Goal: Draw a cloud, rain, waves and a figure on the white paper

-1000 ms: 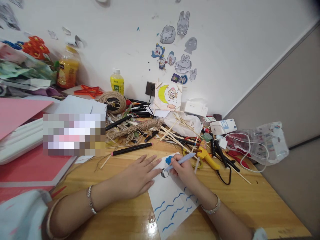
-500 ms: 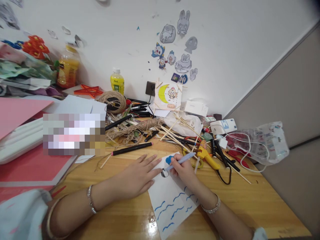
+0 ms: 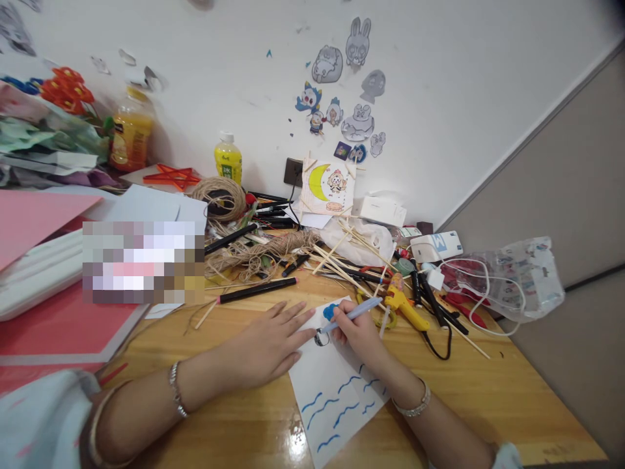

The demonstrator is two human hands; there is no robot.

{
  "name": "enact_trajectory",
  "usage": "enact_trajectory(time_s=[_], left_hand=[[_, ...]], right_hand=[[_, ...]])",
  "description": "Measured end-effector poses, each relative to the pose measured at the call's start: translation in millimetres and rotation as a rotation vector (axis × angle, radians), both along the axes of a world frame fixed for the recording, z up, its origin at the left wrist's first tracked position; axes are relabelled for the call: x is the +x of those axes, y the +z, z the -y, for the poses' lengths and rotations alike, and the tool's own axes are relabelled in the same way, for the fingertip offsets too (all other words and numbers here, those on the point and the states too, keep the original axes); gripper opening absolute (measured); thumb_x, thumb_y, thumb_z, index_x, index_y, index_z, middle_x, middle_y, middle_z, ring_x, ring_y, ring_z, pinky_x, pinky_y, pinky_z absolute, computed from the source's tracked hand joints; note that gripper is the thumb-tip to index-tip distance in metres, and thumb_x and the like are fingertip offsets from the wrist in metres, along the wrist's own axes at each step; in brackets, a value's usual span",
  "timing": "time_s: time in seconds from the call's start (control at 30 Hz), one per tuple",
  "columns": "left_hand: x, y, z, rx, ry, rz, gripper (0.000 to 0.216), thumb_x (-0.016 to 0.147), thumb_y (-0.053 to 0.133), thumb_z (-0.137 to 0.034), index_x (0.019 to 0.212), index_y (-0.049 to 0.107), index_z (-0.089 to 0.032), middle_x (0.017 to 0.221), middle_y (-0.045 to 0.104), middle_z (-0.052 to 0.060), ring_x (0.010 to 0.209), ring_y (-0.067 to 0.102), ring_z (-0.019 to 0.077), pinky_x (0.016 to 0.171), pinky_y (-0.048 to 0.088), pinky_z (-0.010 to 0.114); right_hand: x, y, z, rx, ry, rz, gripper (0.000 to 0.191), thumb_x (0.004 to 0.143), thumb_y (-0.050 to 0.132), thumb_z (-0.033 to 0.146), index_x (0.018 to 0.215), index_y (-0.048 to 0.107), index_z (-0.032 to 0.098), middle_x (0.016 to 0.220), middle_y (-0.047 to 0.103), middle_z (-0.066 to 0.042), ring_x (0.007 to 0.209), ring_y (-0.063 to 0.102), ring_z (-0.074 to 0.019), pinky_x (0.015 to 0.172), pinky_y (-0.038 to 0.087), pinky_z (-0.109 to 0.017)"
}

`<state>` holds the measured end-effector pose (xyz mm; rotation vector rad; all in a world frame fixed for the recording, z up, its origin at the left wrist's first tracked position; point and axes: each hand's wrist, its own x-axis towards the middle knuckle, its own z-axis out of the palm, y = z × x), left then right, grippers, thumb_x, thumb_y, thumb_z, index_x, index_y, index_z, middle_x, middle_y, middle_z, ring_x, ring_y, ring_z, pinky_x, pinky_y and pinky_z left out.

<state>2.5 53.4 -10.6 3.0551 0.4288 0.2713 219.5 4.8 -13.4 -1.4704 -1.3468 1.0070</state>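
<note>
Left hand lies open, palm down, fingers spread, pressing the left edge of the white paper sheet with blue wavy lines. Just beyond it lies a black marker with a pink end. Right hand is grasping a pale blue pen, tip on the sheet between the 2 hands. A yellow glue gun sits just right of it.

Bright, even indoor light, soft shadows, strong wide-angle bending at edges, one pixelated patch.
</note>
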Motion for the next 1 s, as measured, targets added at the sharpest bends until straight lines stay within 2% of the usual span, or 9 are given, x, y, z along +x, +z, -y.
enact_trajectory(time_s=[0.63, 1.0], left_hand=[[-0.7, -5.5, -0.8, 0.022, 0.003, 0.042, 0.038, 0.095, 0.045, -0.028, 0.132, 0.048, -0.021, 0.148, 0.039, 0.012, 0.137, 0.033, 0.0313, 0.111, 0.023, 0.047], [-1.0, -5.5, -0.6, 0.023, -0.005, 0.036, 0.04, 0.095, 0.045, -0.028, 0.135, 0.045, -0.021, 0.149, 0.038, 0.013, 0.137, 0.032, 0.0327, 0.11, 0.024, 0.048]], right_hand=[[0.0, 0.1, 0.1, -0.005, 0.007, 0.014, 0.035, 0.081, 0.055, 0.05, 0.063, 0.047, 0.022, 0.045, 0.048, 0.006, 0.04, 0.042, -0.011, 0.042, 0.032, -0.024], [-1.4, 2.0, 1.0, 0.001, 0.003, 0.013, 0.033, 0.082, 0.056, 0.048, 0.062, 0.047, 0.022, 0.046, 0.048, 0.006, 0.041, 0.042, -0.0111, 0.043, 0.033, -0.024]])
